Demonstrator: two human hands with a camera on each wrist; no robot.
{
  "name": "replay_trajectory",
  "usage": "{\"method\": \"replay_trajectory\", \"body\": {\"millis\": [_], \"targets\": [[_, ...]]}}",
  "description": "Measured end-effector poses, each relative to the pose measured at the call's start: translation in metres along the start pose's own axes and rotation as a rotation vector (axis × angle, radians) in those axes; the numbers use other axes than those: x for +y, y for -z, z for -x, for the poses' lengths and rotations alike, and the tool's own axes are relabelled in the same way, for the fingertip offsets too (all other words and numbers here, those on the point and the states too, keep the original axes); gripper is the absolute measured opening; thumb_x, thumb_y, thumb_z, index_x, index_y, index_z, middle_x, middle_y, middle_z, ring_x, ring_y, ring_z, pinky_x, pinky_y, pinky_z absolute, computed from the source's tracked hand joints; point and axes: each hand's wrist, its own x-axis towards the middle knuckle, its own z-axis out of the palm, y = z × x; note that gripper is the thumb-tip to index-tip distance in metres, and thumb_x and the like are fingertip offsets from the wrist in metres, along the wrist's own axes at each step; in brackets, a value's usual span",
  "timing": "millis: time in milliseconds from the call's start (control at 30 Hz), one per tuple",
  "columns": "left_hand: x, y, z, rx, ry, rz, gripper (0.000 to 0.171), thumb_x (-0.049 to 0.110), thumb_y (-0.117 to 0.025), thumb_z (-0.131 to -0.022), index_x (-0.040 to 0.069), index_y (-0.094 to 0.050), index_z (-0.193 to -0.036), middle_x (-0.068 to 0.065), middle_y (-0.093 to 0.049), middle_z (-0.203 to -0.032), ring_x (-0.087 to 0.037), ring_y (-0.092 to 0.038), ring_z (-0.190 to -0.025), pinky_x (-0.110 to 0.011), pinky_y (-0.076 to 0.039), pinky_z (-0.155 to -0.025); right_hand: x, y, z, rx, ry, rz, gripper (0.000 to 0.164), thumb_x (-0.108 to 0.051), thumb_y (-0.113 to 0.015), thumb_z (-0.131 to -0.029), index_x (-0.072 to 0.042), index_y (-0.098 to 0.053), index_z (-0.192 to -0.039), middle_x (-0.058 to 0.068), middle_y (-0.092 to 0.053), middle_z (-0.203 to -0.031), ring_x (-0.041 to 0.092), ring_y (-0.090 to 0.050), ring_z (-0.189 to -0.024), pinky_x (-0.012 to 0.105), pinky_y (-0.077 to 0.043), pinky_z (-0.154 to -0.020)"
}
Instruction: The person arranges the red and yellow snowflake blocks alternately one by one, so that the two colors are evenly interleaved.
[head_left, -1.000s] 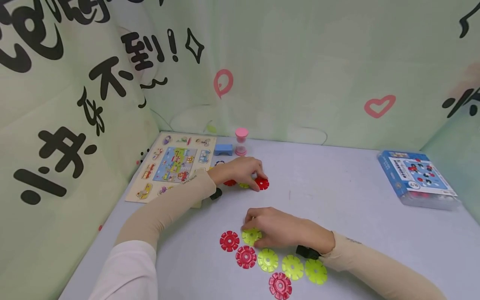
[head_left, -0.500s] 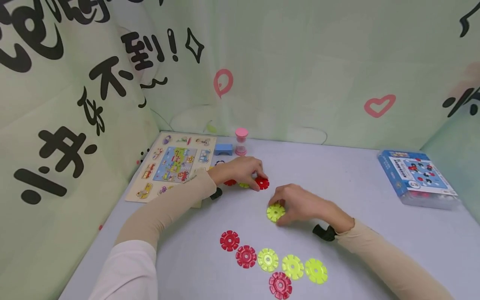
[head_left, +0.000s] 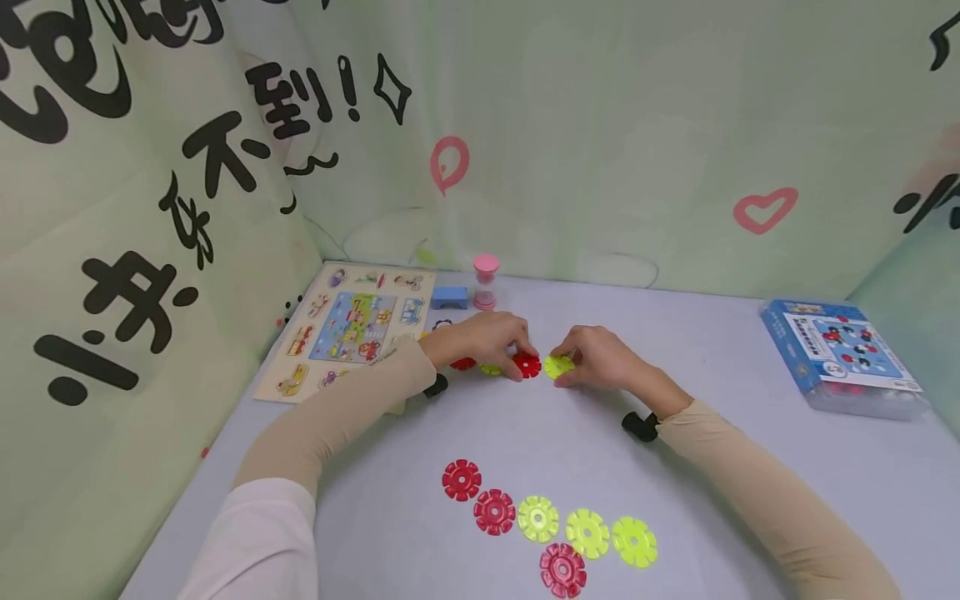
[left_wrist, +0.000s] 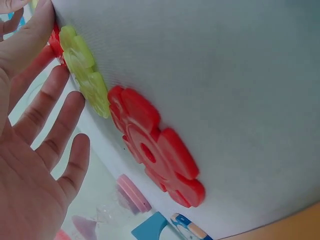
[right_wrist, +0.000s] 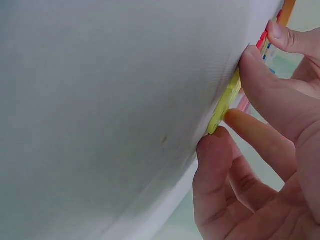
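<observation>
My left hand (head_left: pixel 491 340) pinches a red notched snowflake disc (head_left: pixel 529 367) flat on the table between thumb and index finger. To its left, partly under the hand, lie a yellow-green disc (left_wrist: pixel 84 70) and another red disc (left_wrist: pixel 155 145), in one row. Close on the right, my right hand (head_left: pixel 600 358) holds a yellow-green disc (head_left: pixel 557 367) by its edges, down at the tabletop. A narrow gap shows between this disc and the red one in the head view. In the right wrist view the held disc (right_wrist: pixel 222 107) appears edge-on between thumb and fingers.
Nearer me lie loose red discs (head_left: pixel 494 512) and yellow-green discs (head_left: pixel 587 533). A wooden picture puzzle board (head_left: pixel 300 333) sits at the back left, beside a blue block (head_left: pixel 450 297) and a pink hourglass (head_left: pixel 486 283). A blue box (head_left: pixel 847 358) stands at the right.
My right hand has carried the yellow-green disc from the near group up and back to the right of the red disc. The left hand has stayed in place.
</observation>
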Motion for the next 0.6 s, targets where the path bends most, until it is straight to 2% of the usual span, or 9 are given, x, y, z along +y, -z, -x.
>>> {"method": "replay_trajectory", "body": {"millis": [200, 367, 467, 600], "targets": [[0.001, 0.002, 0.0, -0.011, 0.007, 0.019, 0.049, 0.044, -0.075, -0.077, 0.033, -0.063, -0.123, 0.009, -0.058, -0.107, -0.007, -0.051, -0.097, -0.022, -0.044, -0.08, 0.001, 0.001, 0.0, -0.013, 0.023, -0.014, 0.044, -0.025, -0.084, -0.07, -0.007, -0.072, -0.108, 0.006, -0.067, -0.091, 0.018, -0.059, -0.079, 0.025, -0.047, -0.067], [0.002, 0.002, 0.0, -0.01, 0.02, 0.048, 0.049, 0.043, -0.076, -0.077, 0.033, -0.064, -0.123, 0.01, -0.059, -0.107, -0.006, -0.051, -0.099, -0.022, -0.045, -0.082, 0.001, 0.002, 0.001, -0.012, -0.004, -0.047, 0.045, -0.026, -0.084, -0.07, -0.007, -0.072, -0.11, 0.006, -0.067, -0.093, 0.019, -0.06, -0.082, 0.026, -0.048, -0.069], [0.002, 0.002, -0.001, -0.019, 0.031, 0.074, 0.048, 0.042, -0.077, -0.076, 0.032, -0.065, -0.121, 0.01, -0.059, -0.108, -0.005, -0.051, -0.1, -0.021, -0.045, -0.082, 0.002, 0.0, 0.005, 0.008, -0.022, -0.062, 0.05, -0.027, -0.084, -0.07, -0.007, -0.07, -0.113, 0.006, -0.067, -0.097, 0.019, -0.061, -0.084, 0.028, -0.048, -0.071], [0.004, 0.004, -0.003, -0.027, 0.015, 0.082, 0.05, 0.042, -0.077, -0.075, 0.031, -0.065, -0.122, 0.009, -0.059, -0.108, -0.006, -0.052, -0.099, -0.022, -0.045, -0.08, -0.001, 0.0, 0.02, 0.062, -0.044, -0.086, 0.051, -0.031, -0.083, -0.071, -0.009, -0.069, -0.114, 0.005, -0.066, -0.099, 0.018, -0.061, -0.086, 0.029, -0.048, -0.072]]}}
